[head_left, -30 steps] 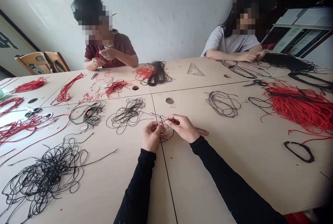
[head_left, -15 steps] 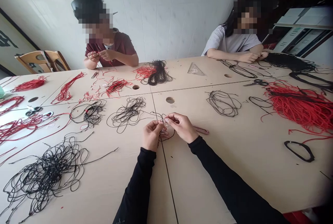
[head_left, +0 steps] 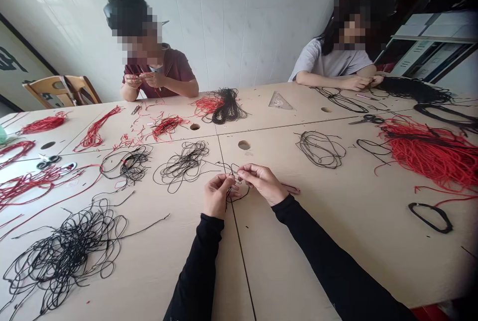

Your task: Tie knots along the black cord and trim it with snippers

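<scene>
A thin black cord (head_left: 248,192) runs between my two hands at the middle of the table, looping down below the fingers. My left hand (head_left: 218,194) pinches it between thumb and fingers. Just to the right, my right hand (head_left: 261,179) is closed in a pinch on the same cord, its fingertips close to the left ones. The exact strands at the fingertips are too fine to follow. Beyond my left hand lies a loose black cord bundle (head_left: 184,161). A pink-handled tool (head_left: 292,188) is partly hidden behind my right wrist.
A big black cord tangle (head_left: 70,254) lies front left, a red cord heap (head_left: 429,149) at right. Scissors (head_left: 48,160) rest at left, more scissors (head_left: 368,119) at right. A clear set square (head_left: 281,101) lies far back. Two people sit opposite, handling cords.
My right hand has moved slightly right, and the gap between my fingertips has widened a little. The left hand keeps its pinch in nearly the same place.
</scene>
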Demonstrator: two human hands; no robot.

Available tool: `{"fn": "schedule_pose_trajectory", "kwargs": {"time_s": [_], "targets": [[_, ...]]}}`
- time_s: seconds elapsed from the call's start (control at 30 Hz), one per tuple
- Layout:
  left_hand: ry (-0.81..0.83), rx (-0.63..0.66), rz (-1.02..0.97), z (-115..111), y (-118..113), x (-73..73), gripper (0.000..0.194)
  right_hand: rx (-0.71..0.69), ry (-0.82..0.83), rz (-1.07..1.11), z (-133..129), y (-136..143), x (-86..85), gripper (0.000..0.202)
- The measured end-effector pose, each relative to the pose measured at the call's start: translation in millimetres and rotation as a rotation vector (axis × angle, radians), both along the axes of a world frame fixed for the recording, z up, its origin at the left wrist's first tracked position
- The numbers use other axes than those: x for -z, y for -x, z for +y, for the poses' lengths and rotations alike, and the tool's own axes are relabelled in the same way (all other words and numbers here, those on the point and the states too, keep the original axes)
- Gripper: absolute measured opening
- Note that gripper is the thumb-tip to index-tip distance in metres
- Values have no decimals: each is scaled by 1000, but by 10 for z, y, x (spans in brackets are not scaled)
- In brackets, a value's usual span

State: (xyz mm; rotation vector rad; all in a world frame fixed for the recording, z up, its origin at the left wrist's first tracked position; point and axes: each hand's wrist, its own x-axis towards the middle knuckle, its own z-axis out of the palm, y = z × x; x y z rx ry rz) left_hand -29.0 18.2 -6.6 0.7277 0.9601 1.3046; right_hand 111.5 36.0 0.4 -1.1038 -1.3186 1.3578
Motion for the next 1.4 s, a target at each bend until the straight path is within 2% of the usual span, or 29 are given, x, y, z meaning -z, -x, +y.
{"fn": "schedule_pose_trajectory", "kwargs": {"time_s": [0.2, 0.47, 0.77, 1.03, 1.4], "targets": [[-11, -7, -2, -4, 3, -7, 27, -11, 89, 18, -12, 10, 27, 29], [-20, 8, -16, 5, 6, 14, 28, 24, 273, 156, 5, 21, 37, 28], [-49, -56, -37, 25, 11, 70, 25, -81, 205, 101, -43, 51, -1, 28], [-28, -161, -149, 41, 0, 88, 25, -88, 178, -3, -86, 97, -70, 29], [-57, -180, -141, 61, 2, 96, 25, -49, 134, -65, -68, 91, -30, 25]]}}
